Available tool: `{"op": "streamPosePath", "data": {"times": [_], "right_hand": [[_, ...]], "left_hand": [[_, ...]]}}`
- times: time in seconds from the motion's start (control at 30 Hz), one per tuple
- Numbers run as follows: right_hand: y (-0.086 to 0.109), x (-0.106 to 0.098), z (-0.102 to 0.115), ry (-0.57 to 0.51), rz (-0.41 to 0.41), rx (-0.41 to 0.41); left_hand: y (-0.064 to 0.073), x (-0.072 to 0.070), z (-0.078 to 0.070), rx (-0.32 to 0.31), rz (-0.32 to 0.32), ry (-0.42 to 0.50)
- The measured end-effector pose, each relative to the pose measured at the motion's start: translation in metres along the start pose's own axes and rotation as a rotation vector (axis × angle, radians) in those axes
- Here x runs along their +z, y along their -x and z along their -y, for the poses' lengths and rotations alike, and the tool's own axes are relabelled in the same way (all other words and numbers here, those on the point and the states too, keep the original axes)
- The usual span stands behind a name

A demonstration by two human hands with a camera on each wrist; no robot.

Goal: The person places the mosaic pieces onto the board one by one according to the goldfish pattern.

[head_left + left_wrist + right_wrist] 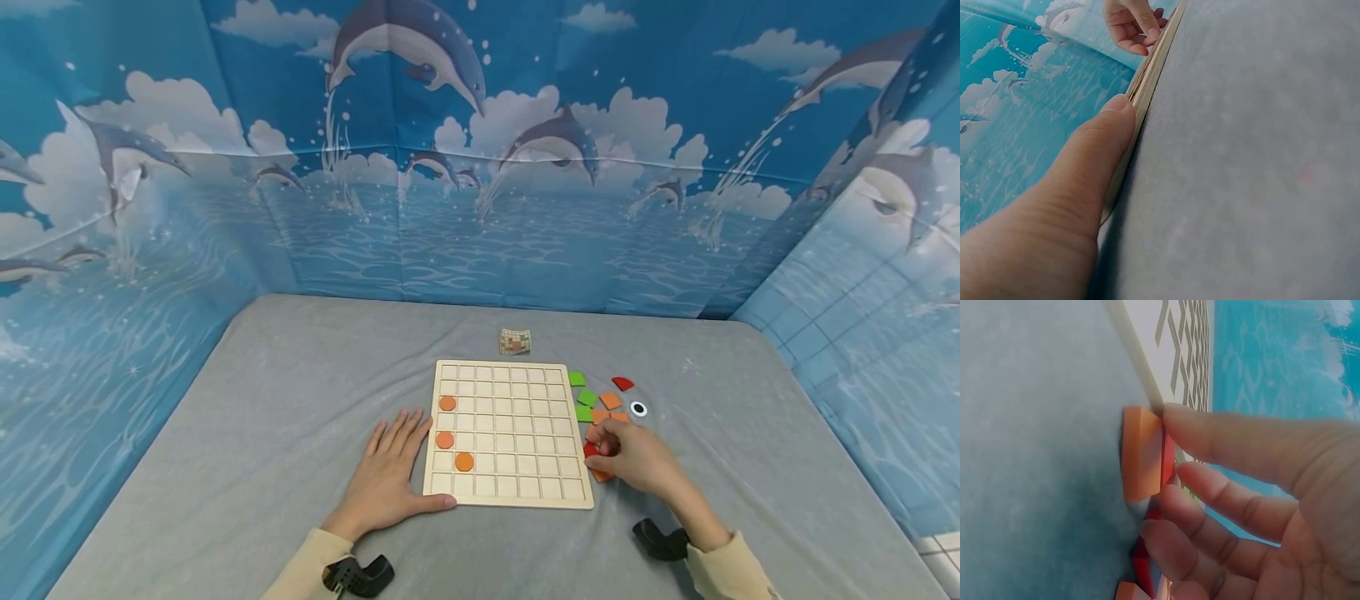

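Note:
A pale wooden grid board (517,492) lies on the grey cloth, with orange discs (464,462) in three of its left-hand squares. My left hand (386,487) rests spread at the board's lower left corner, its thumb (1107,134) along the near edge. At the board's right side, my right hand (637,457) bends over loose pieces. Its thumb and fingers pinch a red piece (1168,459), partly hidden by the fingers and an orange block (1141,453) beside it.
Green pieces (587,398), orange pieces (611,401) and a red wedge (622,383) lie right of the board, near a white ring with a black centre (638,409). A small patterned card (515,342) lies beyond the board. Dolphin-print curtains (480,250) enclose the table.

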State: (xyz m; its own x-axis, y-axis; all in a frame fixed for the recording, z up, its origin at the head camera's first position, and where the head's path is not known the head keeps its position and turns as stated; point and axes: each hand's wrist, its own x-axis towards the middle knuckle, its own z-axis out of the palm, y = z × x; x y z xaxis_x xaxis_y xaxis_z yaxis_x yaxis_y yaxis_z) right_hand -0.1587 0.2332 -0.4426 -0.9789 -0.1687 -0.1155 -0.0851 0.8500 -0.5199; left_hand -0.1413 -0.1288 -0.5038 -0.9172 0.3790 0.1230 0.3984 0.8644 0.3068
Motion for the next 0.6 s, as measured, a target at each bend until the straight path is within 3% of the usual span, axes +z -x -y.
{"op": "streamPosePath", "data": {"times": [0.6], "right_hand": [[-0.0039,0.0005,-0.0014,-0.011,0.016,-0.002]], "left_hand": [[-0.0003,0.0006,0.0007,0.008,-0.017,0.001]]}}
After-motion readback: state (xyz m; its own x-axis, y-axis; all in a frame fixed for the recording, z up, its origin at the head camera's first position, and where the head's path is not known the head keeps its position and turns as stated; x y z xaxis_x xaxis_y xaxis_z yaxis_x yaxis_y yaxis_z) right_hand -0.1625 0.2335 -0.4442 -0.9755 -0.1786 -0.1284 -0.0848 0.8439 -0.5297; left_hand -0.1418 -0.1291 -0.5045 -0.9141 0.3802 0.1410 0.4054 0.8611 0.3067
